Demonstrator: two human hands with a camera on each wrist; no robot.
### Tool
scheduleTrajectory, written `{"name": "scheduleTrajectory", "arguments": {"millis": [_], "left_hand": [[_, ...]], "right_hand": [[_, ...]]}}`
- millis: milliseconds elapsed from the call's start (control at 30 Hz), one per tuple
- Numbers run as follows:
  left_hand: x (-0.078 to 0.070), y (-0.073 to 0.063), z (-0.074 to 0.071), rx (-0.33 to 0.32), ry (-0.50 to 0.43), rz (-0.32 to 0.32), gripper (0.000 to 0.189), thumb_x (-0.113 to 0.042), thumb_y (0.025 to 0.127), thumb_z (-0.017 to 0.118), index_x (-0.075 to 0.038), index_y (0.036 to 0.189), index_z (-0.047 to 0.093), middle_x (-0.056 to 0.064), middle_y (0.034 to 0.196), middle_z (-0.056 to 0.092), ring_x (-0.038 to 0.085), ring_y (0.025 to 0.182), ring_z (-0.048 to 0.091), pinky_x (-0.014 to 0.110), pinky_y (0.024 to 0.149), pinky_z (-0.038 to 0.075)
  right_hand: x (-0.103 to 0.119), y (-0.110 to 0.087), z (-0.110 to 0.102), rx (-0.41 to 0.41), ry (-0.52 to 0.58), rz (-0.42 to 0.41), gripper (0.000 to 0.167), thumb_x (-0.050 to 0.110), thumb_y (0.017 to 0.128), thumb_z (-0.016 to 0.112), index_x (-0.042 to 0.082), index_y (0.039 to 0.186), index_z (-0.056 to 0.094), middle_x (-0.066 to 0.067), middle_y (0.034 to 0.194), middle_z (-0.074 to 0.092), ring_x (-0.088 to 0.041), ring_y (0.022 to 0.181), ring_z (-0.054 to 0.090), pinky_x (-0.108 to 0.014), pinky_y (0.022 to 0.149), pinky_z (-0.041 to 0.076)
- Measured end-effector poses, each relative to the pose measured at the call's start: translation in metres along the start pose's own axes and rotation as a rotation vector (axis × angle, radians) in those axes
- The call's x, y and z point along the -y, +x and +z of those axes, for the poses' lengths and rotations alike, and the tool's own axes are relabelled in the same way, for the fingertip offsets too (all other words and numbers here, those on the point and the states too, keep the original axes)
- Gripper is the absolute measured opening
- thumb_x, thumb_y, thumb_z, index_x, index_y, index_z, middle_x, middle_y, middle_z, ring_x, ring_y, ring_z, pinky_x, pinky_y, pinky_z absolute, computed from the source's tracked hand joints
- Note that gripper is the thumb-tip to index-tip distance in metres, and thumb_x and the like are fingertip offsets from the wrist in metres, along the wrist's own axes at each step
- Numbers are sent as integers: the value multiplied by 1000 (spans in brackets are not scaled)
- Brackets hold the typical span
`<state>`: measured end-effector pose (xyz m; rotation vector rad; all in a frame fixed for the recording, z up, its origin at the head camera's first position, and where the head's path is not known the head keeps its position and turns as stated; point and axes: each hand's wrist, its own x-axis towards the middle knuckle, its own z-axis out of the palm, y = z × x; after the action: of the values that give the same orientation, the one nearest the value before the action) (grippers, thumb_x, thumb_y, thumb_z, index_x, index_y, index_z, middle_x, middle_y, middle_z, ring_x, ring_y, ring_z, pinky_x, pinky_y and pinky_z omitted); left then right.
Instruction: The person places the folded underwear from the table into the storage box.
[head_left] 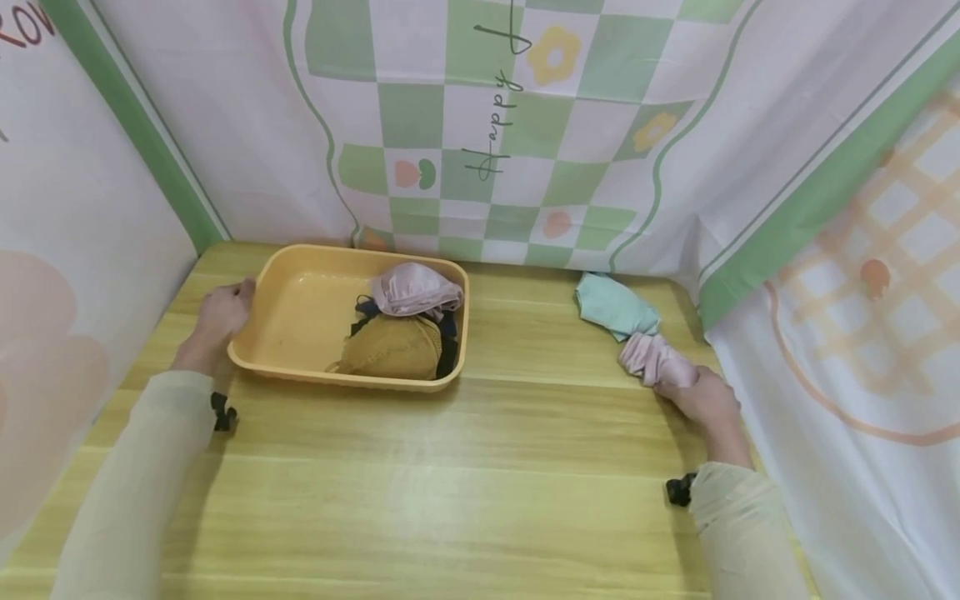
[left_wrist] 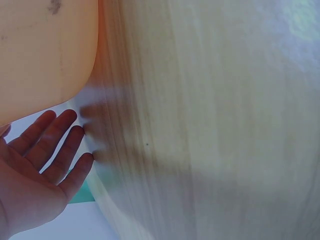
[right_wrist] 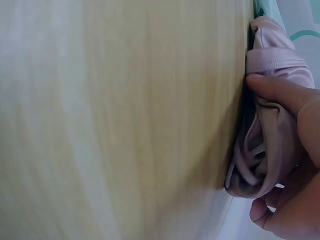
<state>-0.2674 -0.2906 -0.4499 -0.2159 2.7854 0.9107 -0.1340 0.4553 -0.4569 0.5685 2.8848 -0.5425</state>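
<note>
At the left end of a yellow plastic bin, my left hand touches the rim. In the left wrist view its fingers spread loosely beside the bin's outer wall. My right hand pinches a folded pink satin garment on the table's right side. The right wrist view shows the thumb pressed on the garment's stitched band, with loops of fabric below. A mint-green folded cloth lies against the garment's far end.
Inside the bin's right half are a pink satin bundle, a mustard lace-trimmed garment and dark fabric. The wooden table is bounded by a checkered curtain behind and printed curtains on both sides.
</note>
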Motion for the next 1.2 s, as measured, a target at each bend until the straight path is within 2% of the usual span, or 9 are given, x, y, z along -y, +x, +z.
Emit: {"name": "scheduleTrajectory", "arguments": {"millis": [233,433,733,1000,1200], "left_hand": [[-1,1,-1,-6,-1,4,82,-57,103,1,3,154,27,40,152,28,62,138,27,68,117,24],[1,1,0,-8,3,8,82,-56,103,2,3,153,27,40,151,29,61,137,28,68,117,25],[1,1,0,-4,-5,6,82,-57,103,2,3,154,26,40,152,28,61,138,27,68,117,24],[1,0,0,2,-2,5,82,-57,103,2,3,154,24,39,153,27,62,138,25,69,117,22],[1,0,0,3,2,4,82,-57,103,1,2,155,24,39,153,27,62,138,25,69,117,22]], "right_hand": [[-2,4,4,-15,26,13,82,67,89,56,-11,116,60,-35,108,64,-42,87,63,-48,67,50],[0,7,10,-70,35,-9,78,71,89,53,-5,100,66,-32,102,68,-41,84,65,-46,65,51],[13,6,8,-104,53,-53,75,70,89,52,-3,96,67,-31,101,69,-43,86,66,-49,67,52],[25,4,3,-111,94,-31,75,72,87,55,-2,98,65,-28,99,70,-37,81,65,-43,64,51],[37,0,1,-104,110,-36,73,69,88,56,-2,100,64,-30,105,68,-39,88,65,-45,68,52]]}}
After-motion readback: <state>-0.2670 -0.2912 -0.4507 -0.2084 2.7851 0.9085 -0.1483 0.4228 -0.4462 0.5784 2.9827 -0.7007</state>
